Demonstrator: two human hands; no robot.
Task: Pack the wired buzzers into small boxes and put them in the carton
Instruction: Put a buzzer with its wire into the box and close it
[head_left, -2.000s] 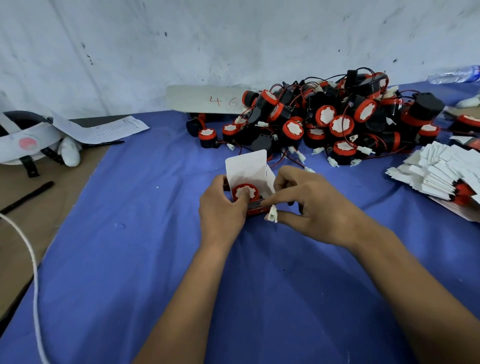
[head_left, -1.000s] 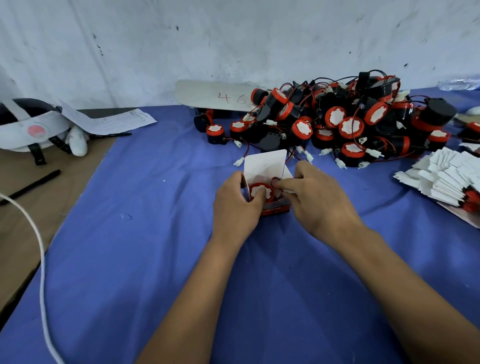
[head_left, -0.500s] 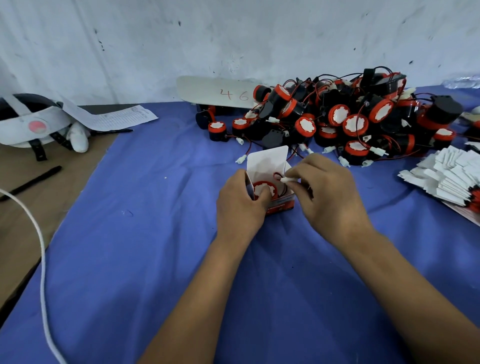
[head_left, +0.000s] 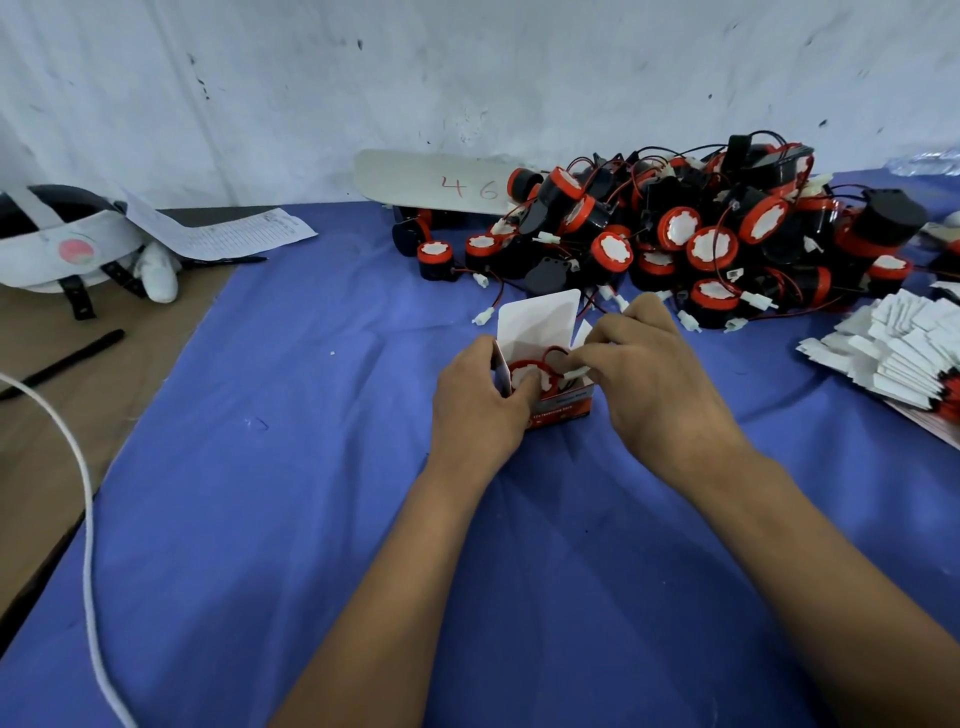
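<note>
Black buzzers with red rims, white faces, on blue cloth.

Left hand grips an open small box holding a buzzer; right hand pinches its white connector.

2 bare forearms, hands: left hand, right hand; no sleeves, rings, watch.

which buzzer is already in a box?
The buzzer between the hands, sitting face-up in the open small box that the left hand grips. All others lie loose in the pile behind.
</note>
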